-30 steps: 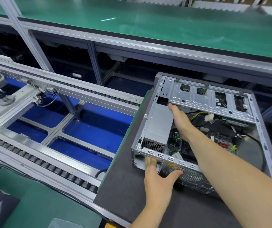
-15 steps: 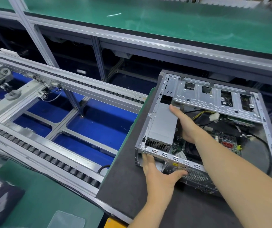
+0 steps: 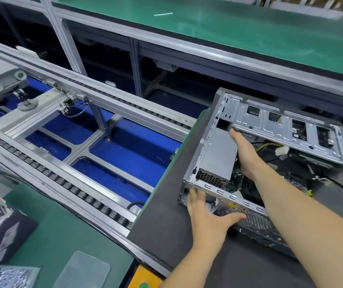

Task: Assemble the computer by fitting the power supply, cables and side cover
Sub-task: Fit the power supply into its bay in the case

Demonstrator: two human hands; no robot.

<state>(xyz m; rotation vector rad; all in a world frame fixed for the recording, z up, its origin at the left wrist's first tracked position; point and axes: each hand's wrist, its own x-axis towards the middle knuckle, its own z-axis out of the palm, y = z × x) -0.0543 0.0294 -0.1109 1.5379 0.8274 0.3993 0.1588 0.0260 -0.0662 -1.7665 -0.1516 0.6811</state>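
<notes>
An open grey computer case [image 3: 274,125] lies on its side on a dark mat [image 3: 166,215]. A grey power supply [image 3: 218,156] with a honeycomb grille sits in the case's near left corner. My right hand [image 3: 245,154] reaches into the case and rests against the power supply's right side, its fingers hidden behind the unit. My left hand [image 3: 208,215] presses flat on the case's rear panel, fingers straight, thumb spread over the perforated vent. Yellow and black cables with a white connector [image 3: 280,151] lie loose inside over the motherboard [image 3: 295,181]. No side cover is in view.
A roller conveyor [image 3: 62,179] with blue panels runs on the left. A green bench [image 3: 249,28] lies beyond. A clear plastic tray [image 3: 83,271] and bagged parts [image 3: 0,225] sit on the near green table at the bottom left.
The view has shifted, so the case sits lower right in the frame. My right hand has slid along the power supply's side toward me. My left hand stays on the rear panel.
</notes>
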